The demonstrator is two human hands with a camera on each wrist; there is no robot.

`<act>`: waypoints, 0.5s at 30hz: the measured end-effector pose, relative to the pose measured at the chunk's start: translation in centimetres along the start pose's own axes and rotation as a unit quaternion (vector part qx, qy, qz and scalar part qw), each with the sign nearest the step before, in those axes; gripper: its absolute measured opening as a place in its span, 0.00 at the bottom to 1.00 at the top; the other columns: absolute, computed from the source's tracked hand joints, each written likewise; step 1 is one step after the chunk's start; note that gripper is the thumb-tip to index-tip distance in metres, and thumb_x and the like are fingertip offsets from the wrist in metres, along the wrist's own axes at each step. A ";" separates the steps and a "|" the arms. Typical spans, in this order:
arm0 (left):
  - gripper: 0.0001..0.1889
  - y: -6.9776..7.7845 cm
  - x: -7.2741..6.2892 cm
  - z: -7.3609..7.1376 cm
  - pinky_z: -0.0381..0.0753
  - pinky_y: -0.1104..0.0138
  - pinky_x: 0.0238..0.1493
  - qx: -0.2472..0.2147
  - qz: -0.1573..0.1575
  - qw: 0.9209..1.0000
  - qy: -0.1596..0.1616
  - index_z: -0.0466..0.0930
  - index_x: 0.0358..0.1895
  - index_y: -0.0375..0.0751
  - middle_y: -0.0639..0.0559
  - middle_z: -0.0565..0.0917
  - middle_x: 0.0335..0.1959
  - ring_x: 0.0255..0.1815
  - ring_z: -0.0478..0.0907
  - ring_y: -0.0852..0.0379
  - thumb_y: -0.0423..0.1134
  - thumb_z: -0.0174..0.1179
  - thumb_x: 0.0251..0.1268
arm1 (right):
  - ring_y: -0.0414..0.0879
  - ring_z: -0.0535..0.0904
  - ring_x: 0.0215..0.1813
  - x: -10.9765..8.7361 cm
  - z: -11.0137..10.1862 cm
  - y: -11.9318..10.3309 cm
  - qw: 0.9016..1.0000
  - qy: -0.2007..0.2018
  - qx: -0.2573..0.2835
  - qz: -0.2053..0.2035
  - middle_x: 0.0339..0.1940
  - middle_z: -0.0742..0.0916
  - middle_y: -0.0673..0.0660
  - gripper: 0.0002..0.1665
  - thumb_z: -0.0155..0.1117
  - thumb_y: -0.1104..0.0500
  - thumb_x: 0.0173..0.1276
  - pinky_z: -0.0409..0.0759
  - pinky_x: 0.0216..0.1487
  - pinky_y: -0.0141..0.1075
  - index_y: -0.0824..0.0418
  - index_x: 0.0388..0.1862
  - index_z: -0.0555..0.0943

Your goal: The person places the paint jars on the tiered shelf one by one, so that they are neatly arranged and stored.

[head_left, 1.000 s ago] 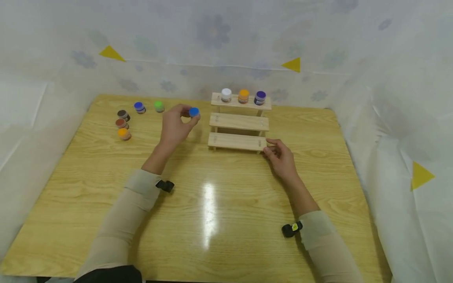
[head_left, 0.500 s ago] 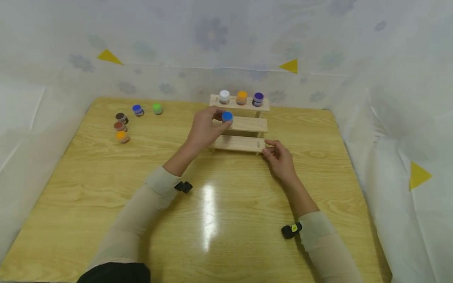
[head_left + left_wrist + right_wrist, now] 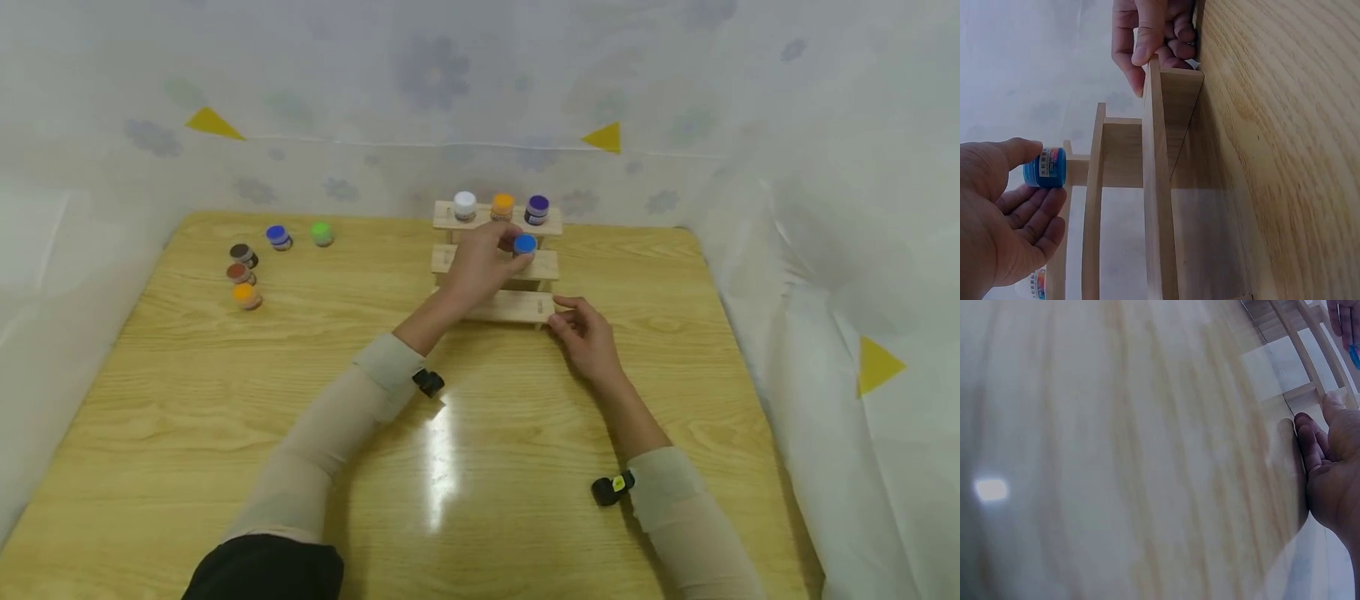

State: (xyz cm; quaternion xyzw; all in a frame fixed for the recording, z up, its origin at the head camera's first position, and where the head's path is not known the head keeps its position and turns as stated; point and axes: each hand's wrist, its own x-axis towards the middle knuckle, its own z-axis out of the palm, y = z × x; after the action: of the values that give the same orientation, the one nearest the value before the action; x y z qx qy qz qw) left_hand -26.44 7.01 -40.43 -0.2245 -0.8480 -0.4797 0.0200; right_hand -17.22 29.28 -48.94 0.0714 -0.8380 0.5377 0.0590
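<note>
My left hand [image 3: 480, 265] pinches a small paint jar [image 3: 525, 244] with a blue lid between thumb and fingers. In the head view the jar overlaps the right part of the middle step of a three-step wooden display stand [image 3: 502, 307]. From the left wrist, the blue jar [image 3: 1045, 167] appears close over the steps, its label showing. My right hand [image 3: 588, 342] grips the right end of the lowest step, thumb on one face and index finger on the other. On the top step stand a white jar [image 3: 465, 206], an orange-lidded jar [image 3: 502, 206] and a purple-lidded jar [image 3: 537, 210].
At the table's back left stand several more jars: green-lidded [image 3: 322, 234], dark blue-lidded [image 3: 278, 238], black-lidded [image 3: 243, 255], brown-lidded [image 3: 240, 273] and orange-lidded [image 3: 247, 296]. A pale flowered sheet [image 3: 360, 92] hangs behind the wooden table [image 3: 187, 400].
My left hand has carried the blue-lidded jar rightward, from left of the stand to over its middle step. The right hand has kept its hold on the lowest step.
</note>
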 end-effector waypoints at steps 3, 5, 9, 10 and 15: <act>0.18 0.0 0.3 0.5 0.84 0.67 0.54 -0.002 -0.006 1.000 -0.007 0.84 0.59 0.40 0.50 0.87 0.53 0.52 0.85 0.57 0.43 0.71 0.73 | 0.57 0.87 0.44 0.2 0.1 1.2 1.000 0.001 -0.007 0.004 0.46 0.90 0.69 0.22 0.64 0.62 0.81 0.81 0.43 0.23 0.65 0.70 0.79; 0.18 -0.1 0.6 0.8 0.84 0.68 0.54 -0.002 -0.005 1.000 -0.009 0.84 0.59 0.40 0.50 0.87 0.52 0.52 0.85 0.57 0.43 0.71 0.73 | 0.50 0.87 0.44 0.2 0.0 1.4 1.000 0.002 -0.010 0.005 0.46 0.91 0.67 0.22 0.64 0.61 0.81 0.82 0.44 0.24 0.63 0.70 0.79; 0.17 -0.3 0.7 1.2 0.84 0.67 0.54 -0.003 -0.002 1.000 -0.005 0.85 0.58 0.39 0.49 0.88 0.50 0.51 0.86 0.56 0.42 0.71 0.72 | 0.44 0.86 0.44 0.2 -0.1 1.4 1.000 0.001 -0.006 0.003 0.46 0.91 0.66 0.22 0.65 0.59 0.80 0.82 0.45 0.25 0.61 0.70 0.80; 0.17 -0.4 0.8 1.3 0.85 0.67 0.54 -0.002 -0.002 1.000 -0.005 0.85 0.58 0.39 0.49 0.89 0.50 0.51 0.86 0.56 0.41 0.71 0.72 | 0.43 0.86 0.44 0.2 -0.1 1.4 1.000 0.000 -0.007 0.002 0.47 0.91 0.66 0.22 0.65 0.59 0.81 0.82 0.45 0.25 0.61 0.70 0.80; 0.18 -0.6 0.8 1.9 0.85 0.65 0.55 0.006 -0.015 1.000 -0.012 0.84 0.61 0.39 0.48 0.89 0.53 0.54 0.86 0.55 0.42 0.71 0.73 | 0.42 0.85 0.44 0.2 -0.2 1.4 1.000 -0.005 -0.010 0.002 0.47 0.91 0.65 0.22 0.65 0.59 0.80 0.82 0.44 0.25 0.61 0.70 0.80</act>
State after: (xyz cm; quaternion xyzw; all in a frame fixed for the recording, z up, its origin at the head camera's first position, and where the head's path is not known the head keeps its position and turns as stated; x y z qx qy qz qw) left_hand -27.09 8.55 -41.75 -0.2176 -0.8540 -0.4725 0.0041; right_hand -17.68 29.99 -50.09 0.0722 -0.8435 0.5294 0.0544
